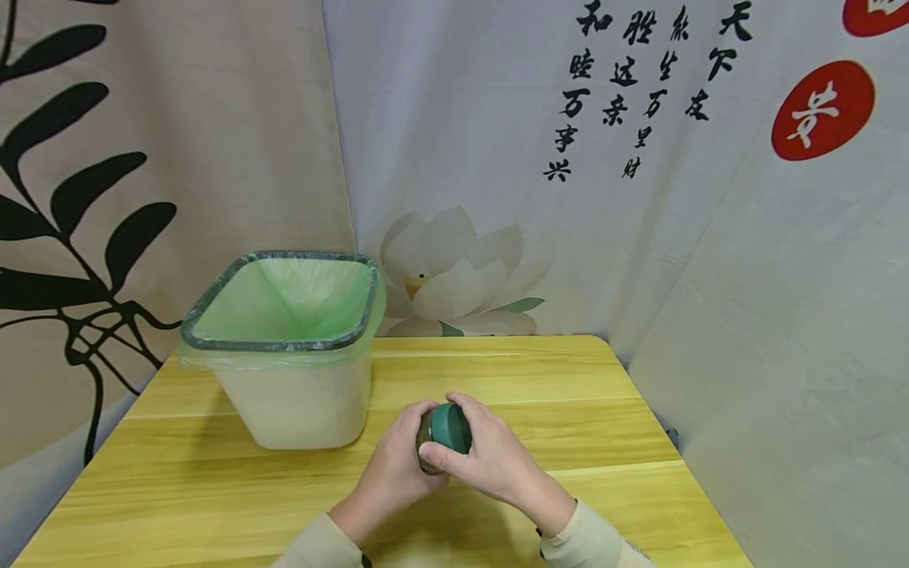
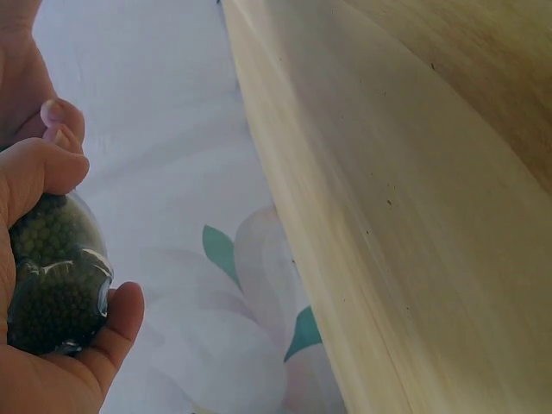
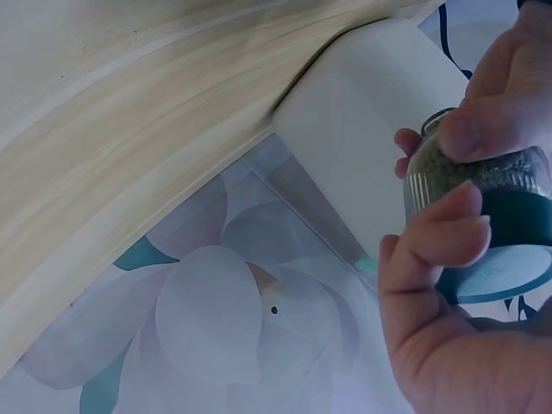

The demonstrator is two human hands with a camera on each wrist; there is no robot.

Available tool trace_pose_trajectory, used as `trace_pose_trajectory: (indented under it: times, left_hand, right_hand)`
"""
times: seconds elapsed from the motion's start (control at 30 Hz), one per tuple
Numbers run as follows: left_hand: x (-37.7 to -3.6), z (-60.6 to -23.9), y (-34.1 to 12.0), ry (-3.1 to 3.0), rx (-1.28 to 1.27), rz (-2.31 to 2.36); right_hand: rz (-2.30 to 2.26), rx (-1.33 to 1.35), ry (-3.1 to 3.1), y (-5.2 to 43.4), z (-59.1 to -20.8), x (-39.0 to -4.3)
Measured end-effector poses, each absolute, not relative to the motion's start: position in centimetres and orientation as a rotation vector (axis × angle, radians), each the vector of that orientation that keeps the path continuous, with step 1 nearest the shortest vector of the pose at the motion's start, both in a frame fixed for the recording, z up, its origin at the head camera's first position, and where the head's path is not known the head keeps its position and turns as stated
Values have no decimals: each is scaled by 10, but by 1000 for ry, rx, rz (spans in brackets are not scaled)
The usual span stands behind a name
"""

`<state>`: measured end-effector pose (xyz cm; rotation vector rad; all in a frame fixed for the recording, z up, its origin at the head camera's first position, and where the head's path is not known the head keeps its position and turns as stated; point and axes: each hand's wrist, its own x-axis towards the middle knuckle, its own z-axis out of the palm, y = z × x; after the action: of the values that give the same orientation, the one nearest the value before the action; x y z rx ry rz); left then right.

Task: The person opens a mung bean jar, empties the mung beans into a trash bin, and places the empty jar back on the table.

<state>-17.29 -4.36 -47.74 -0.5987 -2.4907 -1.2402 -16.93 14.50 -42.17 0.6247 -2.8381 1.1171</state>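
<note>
A small clear glass jar filled with little green beads is held over the wooden table, tipped on its side. My left hand grips the jar's glass body. My right hand curls round its dark green lid, with fingers on the lid's rim. The beads show through the jar's glass in the right wrist view.
A white square bin lined with a pale green bag stands on the table's left half, just behind and left of my hands. Printed cloth hangs behind and to the right of the table. The bin's white wall shows in the right wrist view.
</note>
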Motion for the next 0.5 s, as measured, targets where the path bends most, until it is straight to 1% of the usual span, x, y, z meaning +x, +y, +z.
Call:
trace_pose_trajectory:
  times: [0.2,0.5]
  left_hand:
    - [-173,-477,-43,-2465,-629,-1237]
    - [-174,-477,-45,-2506,-619,-1384]
  right_hand:
    - [1150,651,-2816,145,-424,-171]
    - [1154,679,-2795,145,-425,-171]
